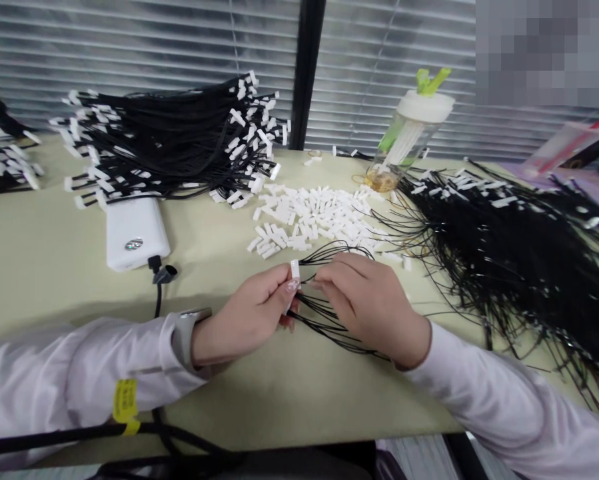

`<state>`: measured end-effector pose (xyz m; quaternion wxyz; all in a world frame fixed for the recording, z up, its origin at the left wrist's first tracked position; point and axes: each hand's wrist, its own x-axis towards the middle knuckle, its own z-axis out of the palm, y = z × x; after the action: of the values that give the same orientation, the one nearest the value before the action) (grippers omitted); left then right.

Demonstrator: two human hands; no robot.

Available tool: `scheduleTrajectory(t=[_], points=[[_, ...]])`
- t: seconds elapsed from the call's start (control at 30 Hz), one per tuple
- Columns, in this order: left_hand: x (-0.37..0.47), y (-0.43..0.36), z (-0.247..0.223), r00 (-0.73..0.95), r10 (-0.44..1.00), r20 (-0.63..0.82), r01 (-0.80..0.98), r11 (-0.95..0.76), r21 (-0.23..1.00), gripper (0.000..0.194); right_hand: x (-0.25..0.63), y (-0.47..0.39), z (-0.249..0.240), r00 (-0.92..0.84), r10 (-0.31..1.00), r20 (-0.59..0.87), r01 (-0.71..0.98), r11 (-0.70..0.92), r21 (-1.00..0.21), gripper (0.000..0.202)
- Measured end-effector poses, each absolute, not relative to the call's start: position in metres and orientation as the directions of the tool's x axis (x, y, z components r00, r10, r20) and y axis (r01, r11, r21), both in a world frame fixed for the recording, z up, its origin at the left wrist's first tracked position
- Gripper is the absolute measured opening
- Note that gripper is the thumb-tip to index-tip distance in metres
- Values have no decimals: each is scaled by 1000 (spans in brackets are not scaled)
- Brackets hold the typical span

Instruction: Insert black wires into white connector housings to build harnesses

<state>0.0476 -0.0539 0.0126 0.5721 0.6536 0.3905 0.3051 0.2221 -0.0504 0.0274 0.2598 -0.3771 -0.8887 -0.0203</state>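
Between the thumb and fingers of my left hand [252, 310] is a white connector housing [295, 269], held upright over the table. Thin black wires [324, 320] run out of its right side and curve away under my right hand [366, 300]. My right hand is closed in a pinch on one black wire just right of the housing; the wire's tip is too small to make out. Beyond both hands lies a loose pile of white connector housings [319, 217].
A large bundle of finished black cables [174, 140] lies at the back left, near a white power bank [135, 233] with a plugged-in cord. Loose black wires [524, 253] spread over the right side. A clear cup [409, 137] with a white lid stands at the back by the blinds.
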Motion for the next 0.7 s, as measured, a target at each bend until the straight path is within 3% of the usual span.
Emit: scheduleTrajectory(t=[0.13,0.23,0.33,0.4,0.47,0.57,0.7], points=[[46,-55,12,408,912,-45,140,-14,990,23,231,-43,34,-405,750,523,721,614,-322,13],[45,-53,10,261,964,-45,112,16,994,23,250,-29,43,-131,890,436,771,368,-520,23],[45,-49,7,164,986,-34,15,32,999,20,271,-19,51,-211,975,-70,740,112,-663,38],[45,-46,5,125,992,-16,-27,19,999,20,280,-18,56,-380,837,-393,728,9,-685,37],[45,-45,4,107,994,-6,-53,12,999,19,284,-21,62,-496,680,-540,726,-17,-687,32],[46,-44,3,101,995,-19,-83,28,996,18,276,-31,68,-622,592,-513,708,144,-692,32],[46,-47,4,143,990,-15,-1,16,1000,19,249,-42,65,-691,706,-154,636,494,-593,30]])
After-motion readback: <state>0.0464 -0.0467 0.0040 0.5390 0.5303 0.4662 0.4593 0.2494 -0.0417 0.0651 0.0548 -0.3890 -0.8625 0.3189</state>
